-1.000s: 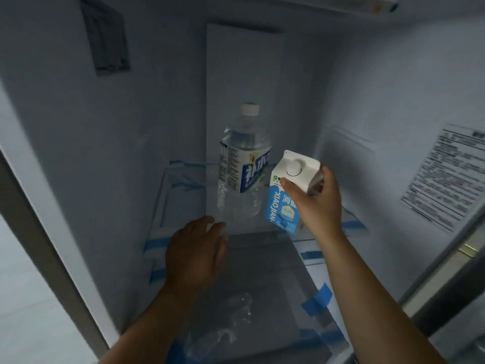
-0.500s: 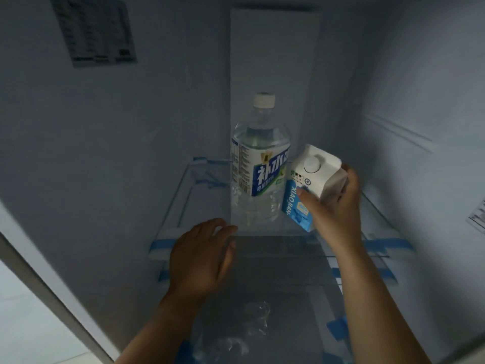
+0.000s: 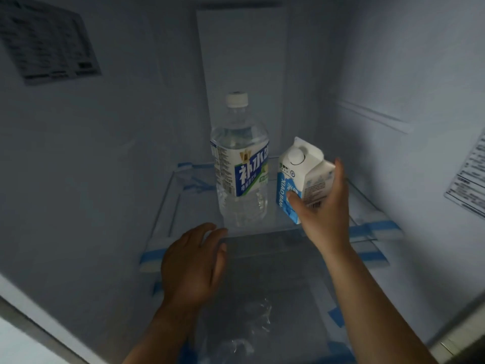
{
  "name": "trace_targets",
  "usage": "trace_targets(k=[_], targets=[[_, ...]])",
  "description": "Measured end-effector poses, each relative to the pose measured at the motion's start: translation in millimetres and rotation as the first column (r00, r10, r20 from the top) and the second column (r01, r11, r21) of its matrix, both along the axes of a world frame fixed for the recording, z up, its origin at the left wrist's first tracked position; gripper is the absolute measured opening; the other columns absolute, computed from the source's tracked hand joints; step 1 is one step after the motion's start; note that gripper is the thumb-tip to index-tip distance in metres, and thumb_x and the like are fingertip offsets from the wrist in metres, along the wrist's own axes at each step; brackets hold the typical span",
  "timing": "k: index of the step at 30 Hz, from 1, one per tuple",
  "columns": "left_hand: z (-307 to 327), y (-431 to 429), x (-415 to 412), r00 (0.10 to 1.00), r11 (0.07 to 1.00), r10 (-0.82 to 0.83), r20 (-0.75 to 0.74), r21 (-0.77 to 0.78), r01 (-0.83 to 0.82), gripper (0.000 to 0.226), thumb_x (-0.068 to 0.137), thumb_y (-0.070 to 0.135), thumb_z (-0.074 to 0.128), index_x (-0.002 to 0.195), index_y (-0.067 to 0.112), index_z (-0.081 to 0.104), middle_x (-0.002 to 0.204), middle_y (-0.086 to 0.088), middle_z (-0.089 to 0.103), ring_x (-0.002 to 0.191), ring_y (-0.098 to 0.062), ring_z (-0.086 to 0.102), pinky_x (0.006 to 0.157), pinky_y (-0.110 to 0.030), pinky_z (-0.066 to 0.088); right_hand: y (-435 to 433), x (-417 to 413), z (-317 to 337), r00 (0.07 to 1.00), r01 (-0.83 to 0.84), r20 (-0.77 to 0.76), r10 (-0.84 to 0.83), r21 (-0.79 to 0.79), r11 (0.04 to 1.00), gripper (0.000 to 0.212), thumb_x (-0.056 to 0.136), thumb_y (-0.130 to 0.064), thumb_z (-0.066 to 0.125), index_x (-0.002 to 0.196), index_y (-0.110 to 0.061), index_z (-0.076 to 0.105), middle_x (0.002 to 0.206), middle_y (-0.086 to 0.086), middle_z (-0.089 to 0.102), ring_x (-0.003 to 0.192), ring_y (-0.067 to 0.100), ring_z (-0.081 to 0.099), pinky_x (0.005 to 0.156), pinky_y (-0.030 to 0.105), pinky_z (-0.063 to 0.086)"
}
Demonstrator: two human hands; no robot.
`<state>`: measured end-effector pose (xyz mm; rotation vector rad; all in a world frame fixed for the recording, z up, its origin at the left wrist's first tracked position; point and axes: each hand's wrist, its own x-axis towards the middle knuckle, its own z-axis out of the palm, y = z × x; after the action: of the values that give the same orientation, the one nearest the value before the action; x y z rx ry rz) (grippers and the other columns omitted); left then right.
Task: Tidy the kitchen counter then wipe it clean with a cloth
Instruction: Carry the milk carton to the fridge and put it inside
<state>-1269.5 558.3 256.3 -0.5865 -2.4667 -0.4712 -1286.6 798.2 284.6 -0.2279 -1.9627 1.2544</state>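
Observation:
I am looking into an open fridge. A clear plastic drink bottle (image 3: pixel 240 164) with a white cap and a blue-and-white label stands upright on the glass shelf (image 3: pixel 168 219). My right hand (image 3: pixel 324 214) grips a white-and-blue milk carton (image 3: pixel 299 177), tilted, just right of the bottle and low over the shelf. Whether the carton touches the shelf I cannot tell. My left hand (image 3: pixel 193 261) hovers with loose fingers, holding nothing, in front of the shelf's edge, below and left of the bottle.
Blue tape strips (image 3: pixel 378 228) run along the shelf's front edge. A lower shelf (image 3: pixel 262 298) holds crumpled clear plastic film (image 3: pixel 259 316). Printed labels are stuck on the left wall (image 3: pixel 49 46) and the right wall (image 3: pixel 469 179). The fridge walls close in on both sides.
The right hand has carried the carton further in and lower, to the bottle's right side. The view has moved closer into the fridge. The left hand has barely shifted.

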Motion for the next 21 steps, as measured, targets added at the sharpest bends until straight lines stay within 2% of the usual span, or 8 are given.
trace_targets(k=[2,4,6,9,11,14,16,21], targets=[[-2.2,-0.6,-0.6,1.0,1.0,-0.006,-0.009,0.009,0.006,0.038,0.09,0.031,0.037,0.109,0.018,0.067,0.111,-0.003,0.067,0.093,-0.023,0.065,0.077,-0.034,0.051,0.1,0.1,-1.0,1.0,-0.002,0.005,0.002,-0.011,1.0,0.1,0.066,-0.039,0.079,0.144,-0.029,0.017,0.127,-0.001,0.044,0.115,0.012,0.049,0.081,0.024,0.048],[-4.0,-2.2,-1.4,1.0,1.0,-0.02,-0.014,0.01,0.02,0.039,0.09,0.031,0.037,0.109,0.017,0.067,0.111,-0.004,0.067,0.092,-0.024,0.065,0.077,-0.034,0.051,0.4,1.1,-1.4,1.0,0.018,0.017,-0.018,0.003,1.0,0.089,0.062,-0.049,0.079,0.135,-0.026,0.032,0.124,0.002,0.051,0.113,0.017,0.053,0.082,0.036,0.054],[-5.4,-4.0,-2.9,0.999,0.999,-0.032,-0.005,0.003,0.032,0.038,0.091,0.031,0.037,0.11,0.018,0.067,0.111,-0.003,0.067,0.091,-0.023,0.065,0.076,-0.034,0.051,-3.7,8.3,-1.8,0.994,0.077,0.076,-0.081,0.047,0.996,0.08,0.062,-0.048,0.078,0.126,-0.019,0.04,0.118,0.006,0.053,0.11,0.02,0.052,0.081,0.038,0.054],[-7.2,-6.4,-4.1,0.998,0.999,-0.053,0.021,-0.011,0.054,0.041,0.095,0.035,0.032,0.112,0.019,0.065,0.112,-0.004,0.066,0.093,-0.024,0.064,0.077,-0.035,0.049,-15.7,33.4,-7.0,0.951,0.197,0.181,-0.25,0.266,0.944,0.066,0.073,-0.049,0.068,0.122,-0.009,0.047,0.117,0.013,0.055,0.111,0.028,0.046,0.086,0.032,0.038],[-7.4,-8.2,-2.8,0.997,0.997,-0.07,0.036,-0.033,0.071,0.044,0.096,0.036,0.028,0.111,0.017,0.065,0.112,-0.006,0.066,0.093,-0.026,0.063,0.077,-0.036,0.047,-24.2,54.5,-10.5,0.877,0.179,0.326,-0.354,0.462,0.869,0.067,0.08,-0.063,0.047,0.123,-0.012,0.05,0.124,0.016,0.055,0.118,0.033,0.045,0.095,0.042,0.039],[-4.4,-11.3,0.0,0.991,0.992,-0.119,0.063,-0.039,0.122,0.042,0.091,0.035,0.033,0.109,0.015,0.065,0.112,-0.01,0.065,0.094,-0.031,0.063,0.076,-0.04,0.049,-39.3,94.3,-15.3,0.726,0.026,0.602,-0.334,0.461,0.887,0.063,0.089,-0.06,0.038,0.139,-0.022,0.035,0.153,0.008,0.023,0.141,0.032,0.012,0.109,0.06,0.015],[0.5,-10.6,2.6,0.981,0.984,-0.174,0.084,-0.017,0.176,0.04,0.089,0.036,0.033,0.103,0.016,0.065,0.106,-0.009,0.066,0.089,-0.032,0.062,0.073,-0.041,0.049,-49.8,125.8,-15.5,0.722,0.027,0.602,-0.34,0.467,0.884,0.063,0.088,-0.057,0.04,0.141,-0.023,0.031,0.154,0.007,0.02,0.142,0.031,0.01,0.113,0.056,0.015],[9.7,7.7,26.7,0.92,0.917,-0.389,0.036,0.111,0.383,0.045,0.081,0.037,0.041,0.106,0.009,0.066,0.101,-0.014,0.067,0.086,-0.035,0.063,0.075,-0.042,0.053,-70.8,224.7,14.1,0.77,0.228,0.426,-0.475,0.512,0.828,0.058,0.087,-0.048,0.051,0.135,-0.017,0.041,0.143,0.009,0.038,0.133,0.024,0.029,0.107,0.039,0.034]])
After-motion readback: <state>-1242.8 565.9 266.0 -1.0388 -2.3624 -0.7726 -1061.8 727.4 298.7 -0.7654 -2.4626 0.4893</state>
